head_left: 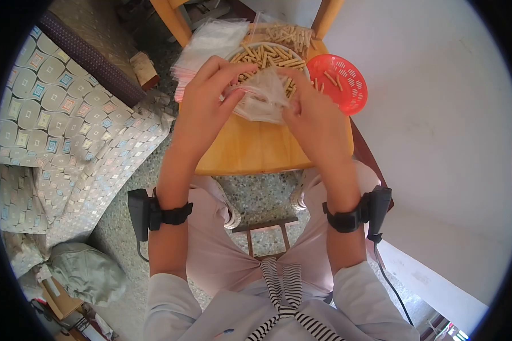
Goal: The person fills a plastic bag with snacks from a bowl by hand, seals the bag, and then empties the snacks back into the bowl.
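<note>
A clear plastic bag (pixel 263 98) is stretched between my two hands above a wooden chair seat (pixel 247 152). My left hand (pixel 209 95) grips its left edge with thumb and fingers. At the bag's right side, my right hand (pixel 314 116) pinches the film, its index finger reaching along the top edge. Just beyond, partly hidden by the bag, a round white bowl (pixel 308 73) is full of short tan wooden dowels (pixel 264 55). To the right sits a red slotted plastic basket (pixel 355 85) with a few dowels in it.
A stack of flat clear bags (pixel 210 48) lies at the seat's back left. Behind the bowl is a bag filled with dowels (pixel 293 37). A white wall (pixel 438 113) stands on the right, and patterned fabric (pixel 68 125) hangs on the left.
</note>
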A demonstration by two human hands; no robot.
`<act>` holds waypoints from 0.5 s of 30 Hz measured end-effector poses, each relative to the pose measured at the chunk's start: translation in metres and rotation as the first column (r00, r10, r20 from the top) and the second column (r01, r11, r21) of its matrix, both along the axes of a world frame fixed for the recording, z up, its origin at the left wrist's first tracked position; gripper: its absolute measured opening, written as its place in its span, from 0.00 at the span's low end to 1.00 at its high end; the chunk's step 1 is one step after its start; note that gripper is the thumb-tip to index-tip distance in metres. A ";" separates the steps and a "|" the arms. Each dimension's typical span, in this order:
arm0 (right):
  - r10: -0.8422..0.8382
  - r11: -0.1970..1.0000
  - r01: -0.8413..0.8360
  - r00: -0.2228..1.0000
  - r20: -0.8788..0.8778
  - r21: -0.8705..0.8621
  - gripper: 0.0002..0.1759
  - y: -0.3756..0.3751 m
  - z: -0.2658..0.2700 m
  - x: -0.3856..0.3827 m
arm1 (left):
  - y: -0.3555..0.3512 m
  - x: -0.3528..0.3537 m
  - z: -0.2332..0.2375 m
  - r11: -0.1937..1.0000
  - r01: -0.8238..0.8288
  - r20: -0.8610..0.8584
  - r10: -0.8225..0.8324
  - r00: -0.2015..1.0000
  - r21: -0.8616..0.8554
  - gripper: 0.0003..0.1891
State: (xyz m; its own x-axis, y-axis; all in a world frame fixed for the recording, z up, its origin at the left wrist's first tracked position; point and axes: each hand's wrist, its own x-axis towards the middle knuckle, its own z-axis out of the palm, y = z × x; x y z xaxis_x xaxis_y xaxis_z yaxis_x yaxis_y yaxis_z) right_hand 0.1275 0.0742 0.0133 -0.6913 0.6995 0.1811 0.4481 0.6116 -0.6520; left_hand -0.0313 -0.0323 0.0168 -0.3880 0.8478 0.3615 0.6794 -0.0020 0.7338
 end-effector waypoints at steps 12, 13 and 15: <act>-0.054 0.998 0.041 0.954 -0.295 -0.049 0.16 0.005 -0.016 -0.008 | 0.015 0.023 -0.016 0.973 0.046 0.135 -0.079 0.988 0.227 0.30; -0.053 0.997 0.032 0.939 -0.339 -0.068 0.14 0.004 -0.013 -0.008 | 0.016 0.024 -0.016 0.963 0.072 0.093 -0.099 0.991 0.261 0.32; -0.052 0.996 0.020 0.922 -0.383 -0.086 0.13 0.003 -0.007 -0.008 | 0.011 0.022 -0.012 0.982 -0.004 0.088 -0.013 0.996 0.190 0.30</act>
